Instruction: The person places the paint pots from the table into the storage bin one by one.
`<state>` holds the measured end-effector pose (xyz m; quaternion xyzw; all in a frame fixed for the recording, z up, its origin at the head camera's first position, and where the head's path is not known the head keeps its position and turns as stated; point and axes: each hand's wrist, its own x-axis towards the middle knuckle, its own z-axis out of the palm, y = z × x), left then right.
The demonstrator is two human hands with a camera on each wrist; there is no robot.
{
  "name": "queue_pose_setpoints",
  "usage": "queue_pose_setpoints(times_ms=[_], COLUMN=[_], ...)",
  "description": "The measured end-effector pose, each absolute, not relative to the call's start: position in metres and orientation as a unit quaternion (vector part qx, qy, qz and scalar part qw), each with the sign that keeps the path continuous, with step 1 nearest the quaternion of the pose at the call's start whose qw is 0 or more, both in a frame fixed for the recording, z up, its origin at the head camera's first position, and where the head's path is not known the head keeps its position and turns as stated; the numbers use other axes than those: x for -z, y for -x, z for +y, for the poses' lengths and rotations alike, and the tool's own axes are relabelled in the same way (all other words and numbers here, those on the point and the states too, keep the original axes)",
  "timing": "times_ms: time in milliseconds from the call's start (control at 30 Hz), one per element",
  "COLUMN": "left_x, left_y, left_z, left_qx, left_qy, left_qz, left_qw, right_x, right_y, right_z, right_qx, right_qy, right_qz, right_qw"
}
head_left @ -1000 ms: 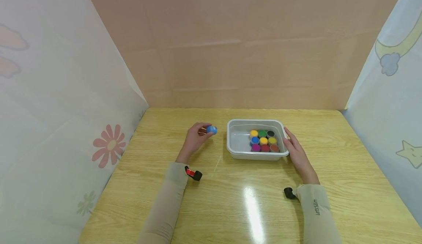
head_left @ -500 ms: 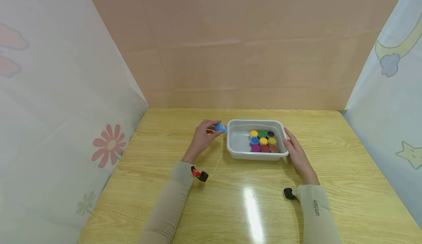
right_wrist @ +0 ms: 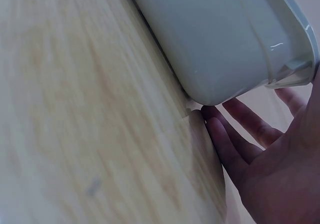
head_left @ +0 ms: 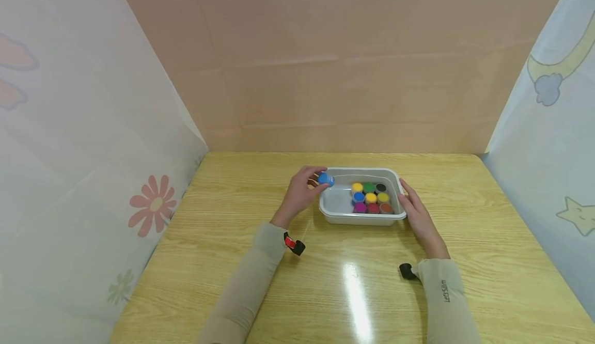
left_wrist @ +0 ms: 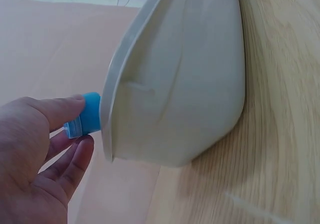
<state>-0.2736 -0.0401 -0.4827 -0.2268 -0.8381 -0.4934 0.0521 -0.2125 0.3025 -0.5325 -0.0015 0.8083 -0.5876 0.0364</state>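
Observation:
My left hand (head_left: 299, 193) pinches a small blue paint pot (head_left: 326, 180) between thumb and fingertips, over the left rim of a pale plastic tub (head_left: 362, 221). In the left wrist view the blue paint pot (left_wrist: 90, 113) is tilted on its side, right at the tub's rim (left_wrist: 107, 109); part of it looks clear. Inside the tub's right half stand several small pots in rows, among them a purple pot (head_left: 360, 208) and a black pot (head_left: 380, 188). My right hand (head_left: 420, 220) rests against the tub's right end, its fingers (right_wrist: 250, 119) extended along the outer wall.
The tub stands on a wood-grain table (head_left: 223, 199) toward its far edge. A brown backdrop (head_left: 344, 75) rises behind, with a flower-printed sheet (head_left: 93, 153) on the left and another printed sheet (head_left: 553, 147) on the right. Light glares on the near tabletop.
My left hand has carried the blue paint pot rightward, from the table left of the tub to over its left rim. The right hand and the tub have stayed in place.

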Motion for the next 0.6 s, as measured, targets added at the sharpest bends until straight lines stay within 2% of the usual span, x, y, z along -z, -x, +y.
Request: queue_pose_setpoints(times_ms=[333, 600], left_x=[0.482, 0.485], left_y=[0.281, 0.290], left_z=[-0.015, -0.005], left_qx=[0.443, 0.357], left_qy=[0.232, 0.239], left_qz=[-0.865, -0.901], left_qw=[0.036, 0.057], right_x=[0.532, 0.534], right_y=[0.213, 0.213], right_z=[0.303, 0.304], right_qx=[0.582, 0.586], right_qy=[0.000, 0.004], right_qz=[0.812, 0.810], right_qw=[0.034, 0.035])
